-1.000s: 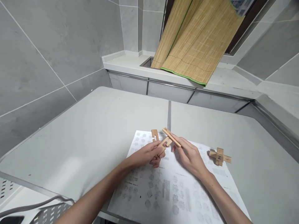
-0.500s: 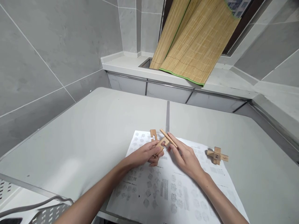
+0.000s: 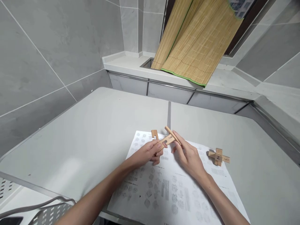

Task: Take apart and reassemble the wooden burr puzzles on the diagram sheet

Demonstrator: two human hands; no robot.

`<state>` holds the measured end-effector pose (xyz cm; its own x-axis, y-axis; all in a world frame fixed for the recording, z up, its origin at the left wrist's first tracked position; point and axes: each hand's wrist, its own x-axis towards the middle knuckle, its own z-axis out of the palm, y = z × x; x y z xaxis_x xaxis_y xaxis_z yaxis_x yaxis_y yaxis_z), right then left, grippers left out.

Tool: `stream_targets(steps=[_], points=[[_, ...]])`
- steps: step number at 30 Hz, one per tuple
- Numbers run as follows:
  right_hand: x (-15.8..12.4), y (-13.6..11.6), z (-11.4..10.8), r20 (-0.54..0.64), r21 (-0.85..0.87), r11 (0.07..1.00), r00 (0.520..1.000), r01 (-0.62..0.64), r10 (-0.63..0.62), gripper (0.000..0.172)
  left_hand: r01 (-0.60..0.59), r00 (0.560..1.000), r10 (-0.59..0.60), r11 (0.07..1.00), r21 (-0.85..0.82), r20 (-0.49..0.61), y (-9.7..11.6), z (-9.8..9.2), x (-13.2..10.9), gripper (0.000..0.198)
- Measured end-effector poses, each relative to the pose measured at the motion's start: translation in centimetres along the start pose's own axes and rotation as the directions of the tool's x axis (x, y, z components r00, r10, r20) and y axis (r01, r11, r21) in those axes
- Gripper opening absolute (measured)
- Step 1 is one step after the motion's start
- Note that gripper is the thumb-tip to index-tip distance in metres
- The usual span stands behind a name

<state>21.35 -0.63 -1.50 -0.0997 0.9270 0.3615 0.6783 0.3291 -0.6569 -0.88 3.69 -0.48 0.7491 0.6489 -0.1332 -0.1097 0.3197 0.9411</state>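
Note:
My left hand (image 3: 148,152) is closed on one end of a flat wooden puzzle piece (image 3: 170,137) with a dark mark and a cut-out notch. Pinched in my right hand (image 3: 188,154) is a second wooden puzzle piece, a narrow bar seen edge-on (image 3: 171,133). The two pieces meet or overlap in view; whether they touch I cannot tell. Just beyond my left fingers shows a notched wooden piece (image 3: 154,133), its lower part hidden. To the right, a cross-shaped assembly of wooden pieces (image 3: 218,157) with a dark mark sits at the paper's edge.
A large printed sheet (image 3: 168,206) with small diagrams lies under my hands on the pale table (image 3: 93,131). Farther back are a ledge (image 3: 126,64) and a hanging bamboo blind (image 3: 194,47). A grey cable (image 3: 37,204) runs at the lower left.
My right hand and its bar have shifted slightly right. The piece in my left hand has turned and reaches farther right, its dark mark now visible. The cross-shaped assembly stays put.

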Motion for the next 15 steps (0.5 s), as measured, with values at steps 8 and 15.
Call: stream_targets(steps=[8, 15], points=[[0.0, -0.6, 0.0, -0.001, -0.014, 0.999, 0.999, 0.039, -0.039, 0.049, -0.001, 0.999, 0.002, 1.000, 0.026, -0.044, -0.2, 0.1, 0.2, 0.040], [-0.3, -1.4, 0.7, 0.154, 0.002, 0.980, 0.968, 0.200, -0.198, 0.052, -0.013, 0.999, 0.014, 0.999, 0.030, -0.035, 0.6, 0.8, 0.0, 0.047]])
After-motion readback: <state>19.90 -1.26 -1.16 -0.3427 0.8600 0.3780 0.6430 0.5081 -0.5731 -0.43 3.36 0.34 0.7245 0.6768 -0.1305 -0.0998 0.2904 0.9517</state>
